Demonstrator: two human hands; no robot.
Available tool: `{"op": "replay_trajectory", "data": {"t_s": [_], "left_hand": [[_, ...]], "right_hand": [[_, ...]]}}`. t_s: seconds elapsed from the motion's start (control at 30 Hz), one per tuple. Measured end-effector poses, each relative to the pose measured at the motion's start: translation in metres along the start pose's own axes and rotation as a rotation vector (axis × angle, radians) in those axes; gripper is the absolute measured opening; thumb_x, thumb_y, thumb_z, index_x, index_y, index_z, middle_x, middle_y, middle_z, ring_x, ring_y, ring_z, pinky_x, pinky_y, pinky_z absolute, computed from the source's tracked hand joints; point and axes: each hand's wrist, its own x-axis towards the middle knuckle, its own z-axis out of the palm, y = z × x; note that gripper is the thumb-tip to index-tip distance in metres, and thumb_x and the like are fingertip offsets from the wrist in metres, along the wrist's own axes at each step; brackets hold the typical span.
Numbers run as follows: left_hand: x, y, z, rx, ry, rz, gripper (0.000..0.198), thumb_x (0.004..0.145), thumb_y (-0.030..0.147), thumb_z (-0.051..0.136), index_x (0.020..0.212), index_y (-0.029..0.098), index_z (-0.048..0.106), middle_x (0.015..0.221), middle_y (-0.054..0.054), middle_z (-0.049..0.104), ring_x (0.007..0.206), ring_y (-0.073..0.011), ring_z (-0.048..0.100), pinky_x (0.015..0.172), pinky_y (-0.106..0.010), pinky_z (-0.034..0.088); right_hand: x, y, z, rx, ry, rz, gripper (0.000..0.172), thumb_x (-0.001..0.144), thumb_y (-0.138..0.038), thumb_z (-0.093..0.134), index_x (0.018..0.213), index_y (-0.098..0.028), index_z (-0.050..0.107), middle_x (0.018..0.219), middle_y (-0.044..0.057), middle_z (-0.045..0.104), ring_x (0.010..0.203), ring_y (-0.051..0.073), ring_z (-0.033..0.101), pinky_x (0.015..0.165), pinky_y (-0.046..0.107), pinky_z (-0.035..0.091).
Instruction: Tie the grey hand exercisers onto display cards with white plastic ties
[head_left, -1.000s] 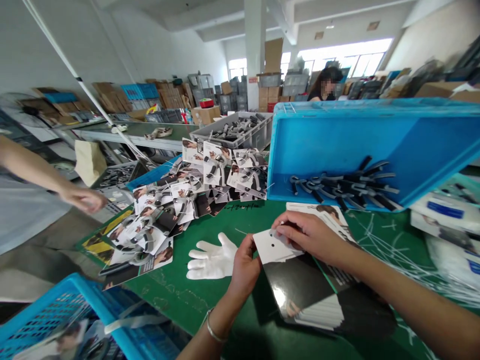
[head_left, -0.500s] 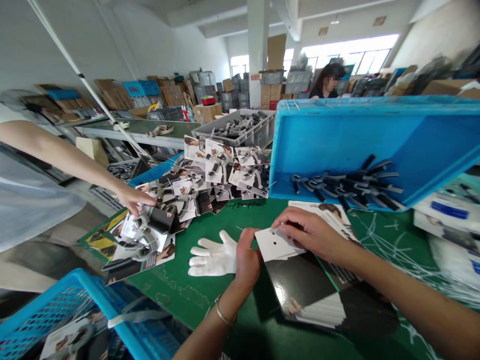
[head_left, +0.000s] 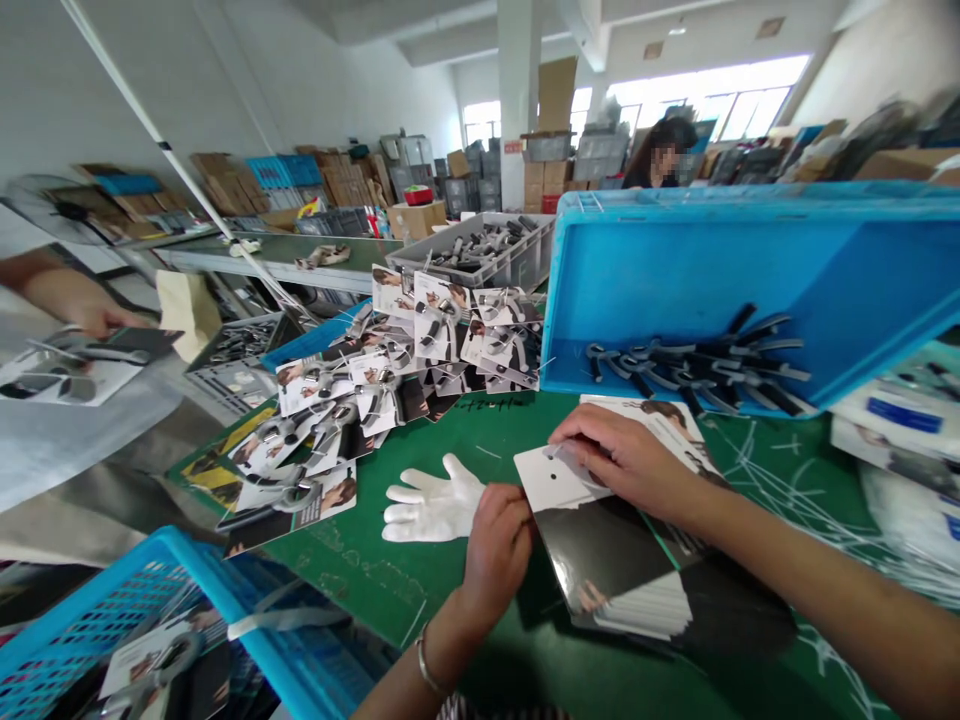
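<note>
A stack of printed backing cards (head_left: 611,560), white at the top and dark below, lies fanned on the green table. My right hand (head_left: 626,455) is over the upper end of the stack, thumb and fingers pinched by a hole in the top card. A thin white cable tie (head_left: 553,453) shows at these fingertips. At the left edge of the cards is my left hand (head_left: 499,540), its fingers curled closed; what they hold, if anything, is hidden. A white glove (head_left: 433,502) lies flat just left of it.
Behind the cards, a tilted blue bin (head_left: 750,260) holds several pliers-like tools (head_left: 697,370). Carded tools (head_left: 382,385) are heaped at the back left. Loose cable ties (head_left: 802,500) lie at right. A blue basket (head_left: 202,590) stands front left. A co-worker's hand (head_left: 94,300) holds carded tools.
The co-worker's hand has lifted carded tools from the heap and moved left with them. My left hand has moved slightly down, its fingers more curled. My right hand stays at the card top.
</note>
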Motion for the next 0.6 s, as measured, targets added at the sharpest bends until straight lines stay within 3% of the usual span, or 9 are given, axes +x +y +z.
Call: {"op": "replay_trajectory", "data": {"t_s": [0.1,0.27,0.37,0.6], "left_hand": [[0.015,-0.002,0.014,-0.087,0.115,-0.207,0.023,0.088,0.011,0.059,0.104,0.023,0.071,0.109,-0.008,0.064,0.102,-0.0221,0.058,0.089,-0.033,0.046],[0.029,0.004,0.025,-0.502,0.092,-0.485,0.024,0.085,0.017,0.065,0.107,0.023,0.073,0.104,-0.005,0.071,0.099,-0.0229,0.063,0.089,-0.033,0.048],[0.026,0.008,0.023,-0.632,0.072,-0.517,0.025,0.084,0.018,0.066,0.107,0.023,0.074,0.11,-0.004,0.072,0.104,-0.0238,0.063,0.093,-0.034,0.048],[0.023,0.012,0.023,-0.668,0.111,-0.57,0.02,0.08,0.021,0.073,0.099,0.019,0.073,0.106,-0.005,0.073,0.098,-0.0217,0.066,0.09,-0.032,0.05]], "right_hand": [[-0.001,-0.004,0.001,-0.033,-0.022,-0.02,0.016,0.095,-0.012,0.051,0.101,-0.019,0.064,0.096,0.006,0.066,0.09,0.02,0.061,0.081,0.033,0.046],[-0.003,-0.005,0.001,-0.076,-0.12,-0.078,0.021,0.096,-0.012,0.047,0.097,-0.019,0.067,0.092,0.007,0.062,0.09,0.022,0.059,0.082,0.035,0.046],[-0.005,-0.003,0.0,-0.05,-0.123,-0.074,0.023,0.097,-0.012,0.047,0.105,-0.02,0.067,0.099,0.009,0.061,0.095,0.022,0.059,0.086,0.036,0.047],[-0.006,0.003,0.0,-0.003,-0.15,-0.071,0.019,0.097,-0.023,0.056,0.112,-0.018,0.067,0.103,0.008,0.06,0.095,0.02,0.058,0.087,0.034,0.047]]}}
